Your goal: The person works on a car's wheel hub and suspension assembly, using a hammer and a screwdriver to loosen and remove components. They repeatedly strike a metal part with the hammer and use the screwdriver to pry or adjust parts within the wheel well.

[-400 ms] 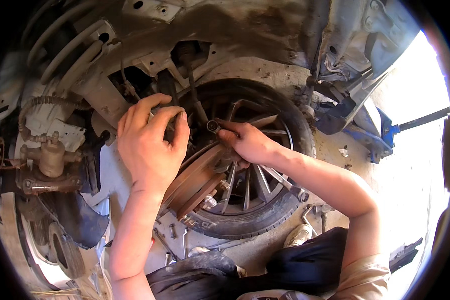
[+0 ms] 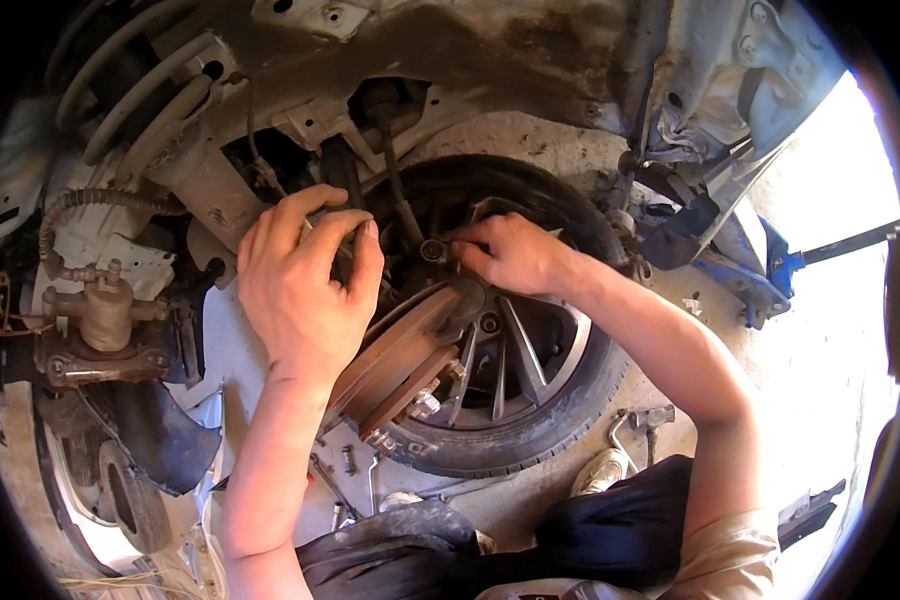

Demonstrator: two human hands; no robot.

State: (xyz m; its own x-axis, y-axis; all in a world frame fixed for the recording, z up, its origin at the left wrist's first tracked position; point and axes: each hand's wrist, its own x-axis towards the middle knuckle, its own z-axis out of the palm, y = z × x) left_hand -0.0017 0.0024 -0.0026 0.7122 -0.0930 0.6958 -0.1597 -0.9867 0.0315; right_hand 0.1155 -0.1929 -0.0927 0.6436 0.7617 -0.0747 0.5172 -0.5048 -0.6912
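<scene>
My left hand (image 2: pixel 305 275) is closed beside the strut, its thumb tip meeting the curled index finger. Whatever it grips is hidden behind the fingers. My right hand (image 2: pixel 518 255) is closed too, its fingertips bent just right of the round tie rod end (image 2: pixel 432 251). What those fingertips hold, if anything, is too small to tell. The tie rod (image 2: pixel 400 195) runs up from that end into an opening in the body. Below the hands sits a rusty brake disc (image 2: pixel 395 350) with wheel studs and nuts (image 2: pixel 426 403) on its face.
A wheel with its tyre (image 2: pixel 490 455) lies flat on the floor beneath the disc. Tools, including a wrench (image 2: pixel 373 485), lie near my feet. At the left hangs a brake caliper (image 2: pixel 105 325) with its hose; a blue jack (image 2: pixel 775 265) stands at the right.
My right hand has shifted up and right, off the tie rod end's lower side. The wrench that stuck out below it is no longer visible. My left hand has barely moved.
</scene>
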